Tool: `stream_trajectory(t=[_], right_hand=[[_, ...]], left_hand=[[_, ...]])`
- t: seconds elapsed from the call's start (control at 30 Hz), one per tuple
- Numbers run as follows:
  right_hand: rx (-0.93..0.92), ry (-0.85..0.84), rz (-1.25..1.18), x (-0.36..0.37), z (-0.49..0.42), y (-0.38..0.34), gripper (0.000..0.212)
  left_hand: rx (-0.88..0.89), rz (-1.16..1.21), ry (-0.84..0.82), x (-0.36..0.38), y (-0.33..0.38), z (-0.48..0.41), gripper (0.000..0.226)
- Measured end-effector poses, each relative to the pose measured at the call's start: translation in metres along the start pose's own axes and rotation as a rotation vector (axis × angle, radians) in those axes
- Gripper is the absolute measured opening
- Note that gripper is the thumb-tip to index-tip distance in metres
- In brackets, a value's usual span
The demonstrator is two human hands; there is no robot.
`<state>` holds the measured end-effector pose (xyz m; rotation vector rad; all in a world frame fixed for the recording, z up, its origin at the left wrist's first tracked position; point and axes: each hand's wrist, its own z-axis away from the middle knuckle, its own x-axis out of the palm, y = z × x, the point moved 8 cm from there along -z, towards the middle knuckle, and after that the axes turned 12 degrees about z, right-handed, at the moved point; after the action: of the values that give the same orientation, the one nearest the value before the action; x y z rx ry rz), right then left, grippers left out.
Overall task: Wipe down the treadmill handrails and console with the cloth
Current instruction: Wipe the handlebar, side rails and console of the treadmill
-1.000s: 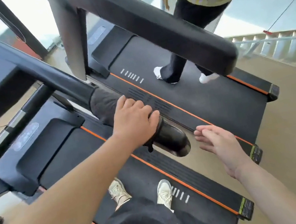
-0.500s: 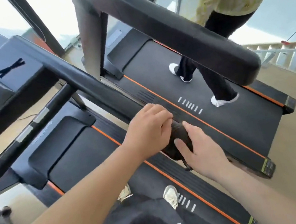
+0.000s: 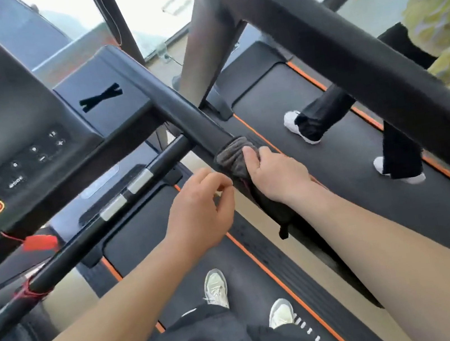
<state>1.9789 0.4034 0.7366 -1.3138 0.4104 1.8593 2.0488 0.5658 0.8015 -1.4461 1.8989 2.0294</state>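
Right hand [image 3: 276, 175] grips cloth [image 3: 233, 155] around handrail [image 3: 196, 124]; left hand [image 3: 199, 208] loosely curled, empty.

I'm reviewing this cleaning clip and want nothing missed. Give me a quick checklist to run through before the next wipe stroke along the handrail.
1. Cloth wrapped on the handrail: ok.
2. Right hand gripping the cloth: ok.
3. Left hand off the cloth, beside the rail: ok; whether it touches the rail, cannot tell.
4. Rail toward the console free of obstacles: ok.
5. Red safety key tag hanging below the console, away from the cloth: ok.
6. Rail already clean: cannot tell.
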Motion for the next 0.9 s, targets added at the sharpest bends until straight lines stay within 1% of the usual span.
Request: stream_trajectory(t=[0.07,0.17,0.27,0.37,0.47,0.53,0.63,0.7,0.8,0.9], right_hand=[[-0.019,0.058,0.023,-0.009,-0.022,-0.03,0.065],[-0.102,0.194,0.094,-0.018,-0.043,-0.074,0.061],[-0.154,0.237,0.184,-0.017,-0.045,-0.087,0.072],[-0.205,0.271,0.248,-0.013,-0.027,-0.075,0.079],[-0.236,0.274,0.316,-0.003,0.009,-0.042,0.083],[-0.256,0.298,0.337,0.005,0.04,-0.011,0.083],[-0.337,0.347,0.304,0.014,0.086,0.031,0.08],[-0.388,0.364,0.292,0.016,0.104,0.049,0.075],[-0.44,0.387,0.33,0.017,0.108,0.05,0.065],[-0.41,0.391,0.362,0.013,0.087,0.029,0.063]], left_hand=[[-0.067,0.013,0.007,-0.016,-0.021,-0.002,0.01],[-0.125,0.019,-0.005,-0.03,-0.048,-0.008,0.014],[-0.13,0.039,-0.015,-0.034,-0.057,-0.018,0.016],[-0.087,0.086,-0.03,-0.029,-0.052,-0.026,0.017],[-0.052,0.127,-0.014,-0.02,-0.043,-0.029,0.017],[-0.054,0.14,-0.009,-0.012,-0.036,-0.027,0.015],[-0.081,0.153,-0.046,0.008,-0.027,-0.019,0.014],[-0.116,0.161,-0.045,0.023,-0.027,-0.012,0.014],[-0.195,0.172,0.006,0.033,-0.03,0.009,0.013],[-0.272,0.159,0.041,0.032,-0.035,0.035,0.014]])
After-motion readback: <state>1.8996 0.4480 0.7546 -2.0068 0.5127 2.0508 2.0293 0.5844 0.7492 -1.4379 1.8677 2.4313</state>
